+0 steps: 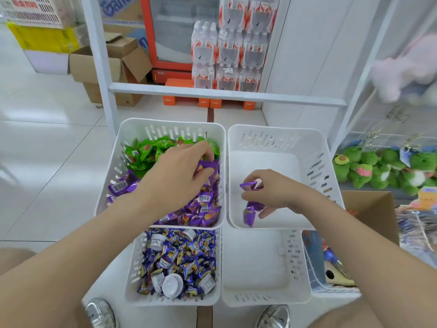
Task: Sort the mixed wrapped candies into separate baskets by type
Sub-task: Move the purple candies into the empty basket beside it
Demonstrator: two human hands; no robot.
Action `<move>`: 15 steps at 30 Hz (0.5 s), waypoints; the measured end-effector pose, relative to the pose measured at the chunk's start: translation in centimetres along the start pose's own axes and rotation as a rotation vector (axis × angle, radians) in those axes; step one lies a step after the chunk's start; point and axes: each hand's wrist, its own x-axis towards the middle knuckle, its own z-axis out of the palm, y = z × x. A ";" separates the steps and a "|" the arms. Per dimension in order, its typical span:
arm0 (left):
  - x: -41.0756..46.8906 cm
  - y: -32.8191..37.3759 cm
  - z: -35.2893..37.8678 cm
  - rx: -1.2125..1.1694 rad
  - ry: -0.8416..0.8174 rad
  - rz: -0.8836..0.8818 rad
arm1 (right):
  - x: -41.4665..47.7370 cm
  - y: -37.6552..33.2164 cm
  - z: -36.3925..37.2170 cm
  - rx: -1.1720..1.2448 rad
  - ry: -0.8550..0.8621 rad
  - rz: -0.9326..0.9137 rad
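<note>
The white tiled floor [47, 162] runs under you, and your two silver shoes [100, 312] show at its near edge. Farther back stands a white shelf frame [101, 67]. Behind it are open cardboard boxes [118, 67], a red-framed fridge [175, 31] and stacked packs of bottled water [231, 48]. Green plush toys [378, 169] lie off to your right. Four white slotted baskets sit in a block in front of you. The near-left basket [130, 275] holds small blue-purple sweets [189, 247] mixed with little white-lidded cups [172, 284]. The near-right basket [295, 268] sits beside it, with its far edge tucked under the basket beyond. The far-left basket [113, 162] holds the mixed lot: green candies [146, 152] heaped at the back and purple candies [203, 207] towards the front. The far-right basket [314, 162] touches it along one side. Your left hand [179, 171] reaches palm-down into the far-left basket, thumb and fingertips pinching a purple packet [208, 165] at the right end of the heap. Your right hand [272, 190] is inside the far-right basket, fingers curled round a few purple wrapped pieces [250, 185], one of which hangs below the fingers. You cannot tell whether that piece touches the basket's bottom.
</note>
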 end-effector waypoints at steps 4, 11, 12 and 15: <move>1.6 3.6 1.7 -0.171 0.001 0.065 | -0.9 1.3 -2.1 -0.074 0.097 0.007; 3.8 5.0 7.4 0.164 -0.228 0.219 | -2.9 2.2 -4.0 -0.292 0.528 -0.179; 3.8 4.9 7.7 0.204 -0.227 0.211 | -3.1 2.2 -3.9 -0.296 0.529 -0.179; 3.5 4.3 6.5 0.163 -0.091 0.154 | -3.8 1.4 -3.1 -0.353 0.470 -0.258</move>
